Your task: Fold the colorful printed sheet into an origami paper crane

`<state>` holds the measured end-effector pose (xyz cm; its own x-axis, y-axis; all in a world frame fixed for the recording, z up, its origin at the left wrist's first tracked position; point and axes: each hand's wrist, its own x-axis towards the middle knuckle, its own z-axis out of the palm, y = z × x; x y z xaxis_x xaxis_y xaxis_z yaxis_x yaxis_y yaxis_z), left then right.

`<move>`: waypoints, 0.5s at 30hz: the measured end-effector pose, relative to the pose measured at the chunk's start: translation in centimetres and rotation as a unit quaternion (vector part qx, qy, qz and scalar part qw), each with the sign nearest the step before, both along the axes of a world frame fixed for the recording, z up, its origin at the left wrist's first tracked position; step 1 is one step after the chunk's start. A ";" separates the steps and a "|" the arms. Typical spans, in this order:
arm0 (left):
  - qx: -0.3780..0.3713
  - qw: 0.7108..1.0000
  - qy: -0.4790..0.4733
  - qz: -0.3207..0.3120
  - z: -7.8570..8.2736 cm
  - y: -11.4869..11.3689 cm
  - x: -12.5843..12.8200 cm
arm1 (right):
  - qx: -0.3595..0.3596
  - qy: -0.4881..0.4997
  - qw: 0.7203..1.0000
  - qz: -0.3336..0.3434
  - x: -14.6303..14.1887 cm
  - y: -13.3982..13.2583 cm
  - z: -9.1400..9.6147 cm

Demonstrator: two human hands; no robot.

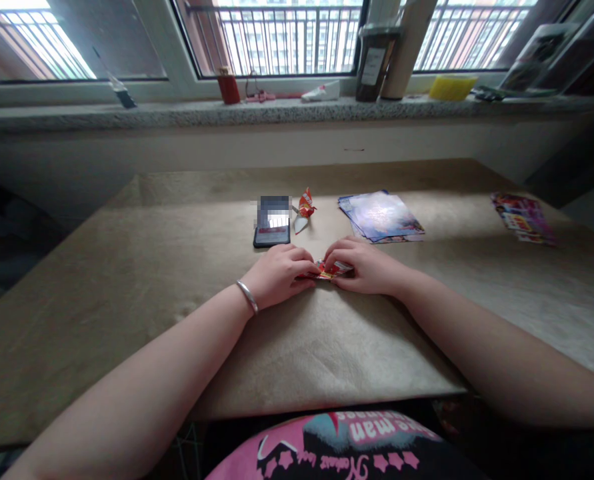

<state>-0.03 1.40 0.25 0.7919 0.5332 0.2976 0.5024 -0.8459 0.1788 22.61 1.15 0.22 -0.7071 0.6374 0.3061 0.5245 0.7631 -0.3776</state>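
Both hands meet over a small piece of red and yellow printed paper [328, 272] on the table, which looks folded. My left hand [281, 272], with a silver bangle at the wrist, closes its fingers on the paper's left end. The fingers of my right hand [361, 265] are bent over its right end, thumb at the near edge. Parts of the paper are hidden under the fingers. Just beyond my left hand lies a black phone [273, 223], its screen partly blurred out. Beside the phone is a folded red and white paper figure [305, 208].
A stack of printed sheets [381, 215] lies behind my right hand. More colourful printed sheets [521, 218] are at the far right. On the stone windowsill [177, 115] stand a red container [229, 87], a dark lidded jar [374, 67] and a yellow block [451, 87].
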 end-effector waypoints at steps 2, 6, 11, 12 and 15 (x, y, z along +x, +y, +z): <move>0.005 1.000 0.005 0.005 0.0 -0.1 0.0 | -0.009 -0.003 1.000 0.004 0.0 -0.1 0.2; 0.007 1.000 0.001 0.003 0.0 -0.2 0.1 | -0.016 0.010 1.000 0.011 -0.1 0.2 0.2; 0.006 1.000 0.001 -0.021 0.2 -0.3 0.3 | 0.004 0.004 1.000 -0.003 -0.2 0.6 -0.4; 0.010 1.000 0.004 -0.019 0.2 -0.3 0.3 | 0.012 -0.003 1.000 -0.014 -0.2 0.6 -0.5; 0.032 0.999 0.021 0.011 0.2 -0.2 0.2 | 0.029 -0.026 0.998 -0.047 -0.2 0.5 -0.6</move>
